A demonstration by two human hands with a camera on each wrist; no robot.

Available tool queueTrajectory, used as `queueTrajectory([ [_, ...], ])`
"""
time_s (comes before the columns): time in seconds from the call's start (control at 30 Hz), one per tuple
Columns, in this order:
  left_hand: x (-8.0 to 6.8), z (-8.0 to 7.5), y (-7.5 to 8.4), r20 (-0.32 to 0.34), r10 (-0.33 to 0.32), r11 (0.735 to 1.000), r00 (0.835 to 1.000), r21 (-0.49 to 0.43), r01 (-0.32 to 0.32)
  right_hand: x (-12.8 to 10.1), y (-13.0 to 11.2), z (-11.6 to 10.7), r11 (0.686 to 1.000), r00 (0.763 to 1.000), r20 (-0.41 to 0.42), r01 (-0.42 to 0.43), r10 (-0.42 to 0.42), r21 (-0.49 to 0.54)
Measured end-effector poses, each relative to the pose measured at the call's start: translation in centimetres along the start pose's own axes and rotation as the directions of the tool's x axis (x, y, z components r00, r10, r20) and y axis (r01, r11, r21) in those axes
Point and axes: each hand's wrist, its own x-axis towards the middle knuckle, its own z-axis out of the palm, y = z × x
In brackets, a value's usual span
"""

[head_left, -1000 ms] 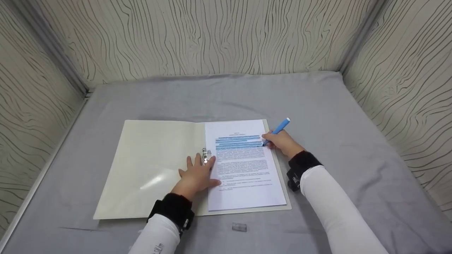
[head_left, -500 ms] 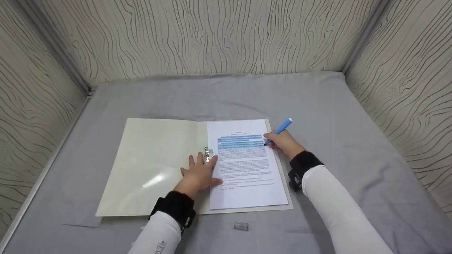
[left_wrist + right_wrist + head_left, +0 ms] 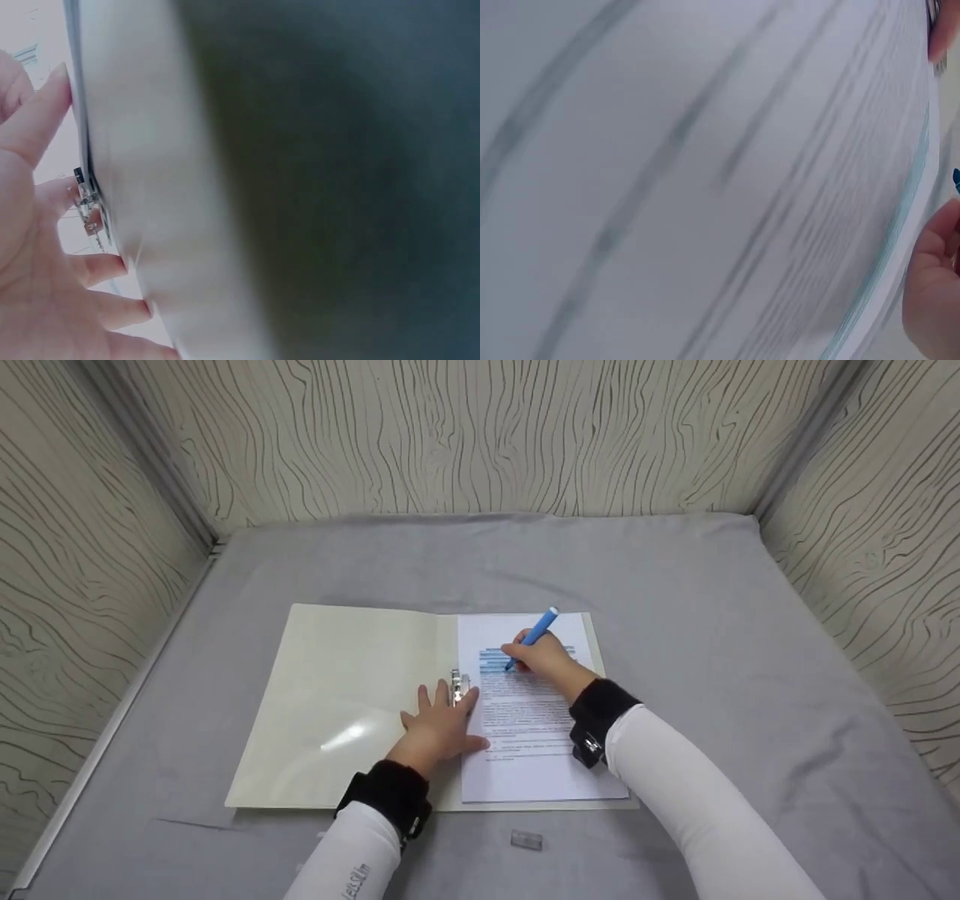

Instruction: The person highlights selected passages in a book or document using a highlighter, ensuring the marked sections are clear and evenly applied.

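Observation:
An open cream folder (image 3: 337, 697) lies on the grey cloth, with a printed sheet (image 3: 536, 765) on its right half. Several top lines of the sheet are marked blue. My right hand (image 3: 544, 658) grips a blue highlighter (image 3: 534, 636), its tip down on the text near the sheet's left margin. My left hand (image 3: 442, 724) lies flat with spread fingers across the folder's fold, touching the metal clip (image 3: 459, 687). In the left wrist view the left hand's fingers (image 3: 37, 247) rest by the clip (image 3: 88, 206). The right wrist view shows blurred lines of the printed sheet (image 3: 727, 187).
A small clear pen cap (image 3: 526, 840) lies on the cloth just in front of the folder. Patterned walls (image 3: 480, 435) close in the back, left and right sides. The grey cloth (image 3: 712, 607) stretches out around the folder.
My right hand has moved the highlighter left, from the sheet's right edge to near its left margin. The head view has shifted a little. The left hand stays on the fold.

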Motion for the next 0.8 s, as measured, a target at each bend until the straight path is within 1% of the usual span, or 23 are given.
queueTrajectory([
  [0.17,0.1,0.0,0.1,0.005,-0.002,1.0,1.0,0.007,0.002,0.3,-0.4,2.3,0.999,0.999,0.023,0.035,-0.036,0.032],
  [0.3,0.0,-0.1,0.0,0.005,-0.004,0.999,1.0,0.032,0.004,0.6,-0.6,3.5,0.998,0.998,0.031,0.055,-0.056,0.04],
  [0.43,0.1,-0.1,0.1,0.007,-0.005,0.999,1.0,0.04,0.005,0.7,-0.5,3.9,0.997,0.997,0.027,0.073,-0.074,0.04],
  [0.63,0.2,-0.1,0.1,0.008,-0.001,0.999,1.0,0.047,0.001,0.8,-0.4,4.1,0.997,0.997,0.033,0.072,-0.072,0.029],
  [0.8,0.1,-0.1,0.1,0.01,-0.002,0.999,1.0,0.046,0.001,0.7,-0.6,4.4,0.997,0.996,0.044,0.072,-0.071,-0.007],
])
